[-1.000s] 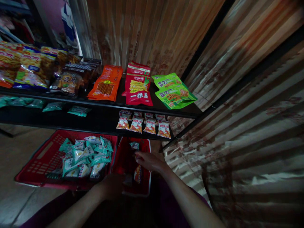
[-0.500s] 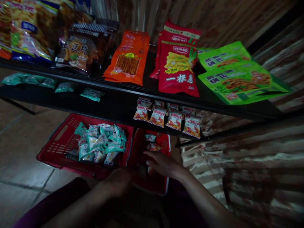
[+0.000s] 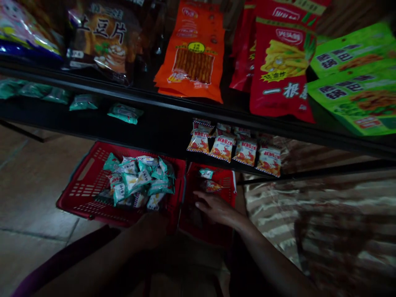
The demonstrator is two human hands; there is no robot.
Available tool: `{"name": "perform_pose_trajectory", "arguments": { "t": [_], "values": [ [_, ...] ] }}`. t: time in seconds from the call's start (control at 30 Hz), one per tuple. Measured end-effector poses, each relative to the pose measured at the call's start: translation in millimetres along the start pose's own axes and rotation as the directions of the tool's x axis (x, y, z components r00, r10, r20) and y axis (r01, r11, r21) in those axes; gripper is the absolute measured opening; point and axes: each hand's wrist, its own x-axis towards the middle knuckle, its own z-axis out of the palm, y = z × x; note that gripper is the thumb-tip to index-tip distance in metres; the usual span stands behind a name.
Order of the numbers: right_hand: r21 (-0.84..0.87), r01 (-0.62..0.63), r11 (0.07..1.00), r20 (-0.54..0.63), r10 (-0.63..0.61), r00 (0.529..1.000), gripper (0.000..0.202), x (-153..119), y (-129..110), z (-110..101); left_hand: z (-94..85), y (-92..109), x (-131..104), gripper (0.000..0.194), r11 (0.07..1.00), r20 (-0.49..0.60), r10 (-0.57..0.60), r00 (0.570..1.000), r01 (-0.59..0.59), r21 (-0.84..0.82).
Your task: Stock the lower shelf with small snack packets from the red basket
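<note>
My left hand (image 3: 154,227) is at the front rim of the left red basket (image 3: 81,185), dark against it, with its fingers hidden in shadow. Inside that basket lies a heap of small teal-and-white snack packets (image 3: 131,181). Over the right red basket (image 3: 228,181) reaches my right hand (image 3: 215,208), fingers stretched out and apart, no object visible in them. Just beyond its fingers, a teal packet (image 3: 206,173) and an orange-and-white packet (image 3: 211,186) lie in the right basket. The bottom of this basket is too dark to make out.
On the lower black shelf (image 3: 163,138) stand small orange-and-white packets (image 3: 222,146) at right and teal packets (image 3: 125,113) at left. Above are larger orange bags (image 3: 193,62), red bags (image 3: 283,70) and green bags (image 3: 359,95). Striped cloth (image 3: 278,214) hangs at right.
The view has come closer to the shelves. My left hand has shifted left, from near the gap between the baskets to the left basket's front. My right hand stays over the right basket.
</note>
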Motion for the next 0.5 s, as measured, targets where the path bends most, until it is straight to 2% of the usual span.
{"name": "perform_pose_trajectory", "arguments": {
  "t": [0.13,0.33,0.4,0.5],
  "values": [
    [-0.031,0.048,0.998,-0.023,-0.049,0.999,0.049,1,-2,-1,2.6,9,-6,0.034,0.999,-0.048,-0.009,0.999,0.011,0.035],
    [-0.077,0.055,0.996,-0.100,-0.063,0.993,0.049,-29,7,1,2.0,42,-4,0.033,0.997,0.009,0.000,1.000,-0.001,0.076],
    [-0.089,0.039,0.995,-0.097,-0.048,0.994,0.049,-37,11,5,3.4,47,-1,0.034,0.993,-0.030,0.002,1.000,0.001,0.117],
    [-0.104,0.063,0.993,-0.094,-0.073,0.993,0.046,-39,10,10,8.1,48,1,0.034,0.990,-0.023,-0.028,0.999,0.031,0.136]
  ]
}}
